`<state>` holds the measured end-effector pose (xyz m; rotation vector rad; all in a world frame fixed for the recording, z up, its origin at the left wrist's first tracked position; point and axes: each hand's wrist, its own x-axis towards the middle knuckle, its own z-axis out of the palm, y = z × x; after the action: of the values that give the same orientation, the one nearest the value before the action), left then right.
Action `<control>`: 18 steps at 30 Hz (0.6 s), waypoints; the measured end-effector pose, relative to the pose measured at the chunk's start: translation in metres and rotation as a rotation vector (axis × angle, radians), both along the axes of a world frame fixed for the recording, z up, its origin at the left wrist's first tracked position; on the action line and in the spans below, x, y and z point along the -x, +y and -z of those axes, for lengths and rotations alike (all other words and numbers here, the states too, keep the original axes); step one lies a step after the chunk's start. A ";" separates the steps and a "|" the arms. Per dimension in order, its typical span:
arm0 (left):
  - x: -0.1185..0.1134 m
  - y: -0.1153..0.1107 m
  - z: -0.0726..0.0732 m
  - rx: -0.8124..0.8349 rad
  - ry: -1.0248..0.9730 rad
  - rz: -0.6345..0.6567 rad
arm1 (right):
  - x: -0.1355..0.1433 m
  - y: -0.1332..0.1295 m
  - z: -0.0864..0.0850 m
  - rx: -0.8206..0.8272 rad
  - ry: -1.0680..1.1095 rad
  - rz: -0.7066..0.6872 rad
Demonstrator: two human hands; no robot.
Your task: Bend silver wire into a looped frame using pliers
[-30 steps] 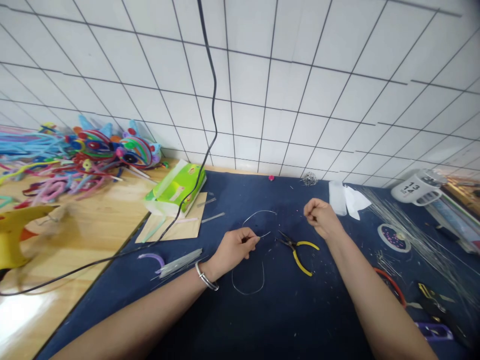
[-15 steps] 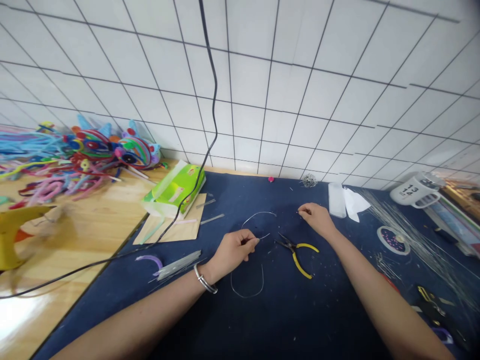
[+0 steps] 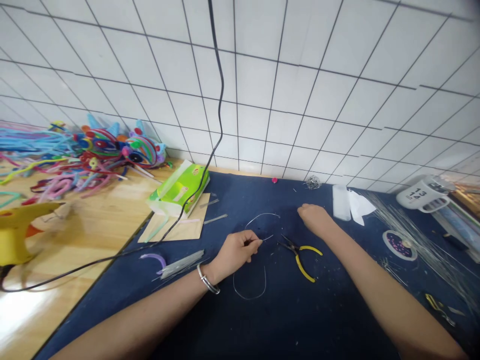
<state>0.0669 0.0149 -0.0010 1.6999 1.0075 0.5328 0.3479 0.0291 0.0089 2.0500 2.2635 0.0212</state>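
Observation:
My left hand (image 3: pixel 242 248), with a silver bangle (image 3: pixel 208 280) at the wrist, is closed in a pinch on a thin wire (image 3: pixel 267 238) whose end pokes out past the fingertips. Curved wire shows above this hand, and a wire loop (image 3: pixel 249 298) lies below it on the dark blue mat (image 3: pixel 240 330). My right hand (image 3: pixel 314 218) rests low over the mat farther right, fingers curled under; what they hold, if anything, is hidden. Between the hands lie yellow-handled pliers (image 3: pixel 303 257), jaws parted and pointing up-left, touched by neither hand.
Left of my left hand are a bundle of short wires (image 3: pixel 182 265) and a purple curved strip (image 3: pixel 155 259). A green tissue pack (image 3: pixel 182 187), black cable (image 3: pixel 218 135) and yellow glue gun (image 3: pixel 17 232) lie farther left. Rightward are a bead dish (image 3: pixel 399 245), long wires (image 3: pixel 420 240) and a mug (image 3: pixel 423 195).
My right hand has turned so its fingertips, seen pinched before, are now tucked out of sight. My left hand keeps its pinch on the wire. The whole view has shifted slightly.

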 end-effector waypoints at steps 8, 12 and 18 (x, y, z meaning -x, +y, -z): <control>0.001 0.000 -0.001 0.001 0.001 -0.006 | 0.006 0.005 -0.007 -0.037 0.103 0.007; 0.001 0.000 -0.002 0.014 -0.024 -0.008 | 0.016 -0.007 -0.015 -0.066 0.289 0.008; 0.003 -0.003 -0.011 0.050 -0.105 0.000 | 0.059 -0.041 -0.002 0.118 1.179 0.054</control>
<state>0.0642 0.0123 0.0096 1.6111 0.9383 0.5858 0.2893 -0.0123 0.0113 2.3447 2.5296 -1.6657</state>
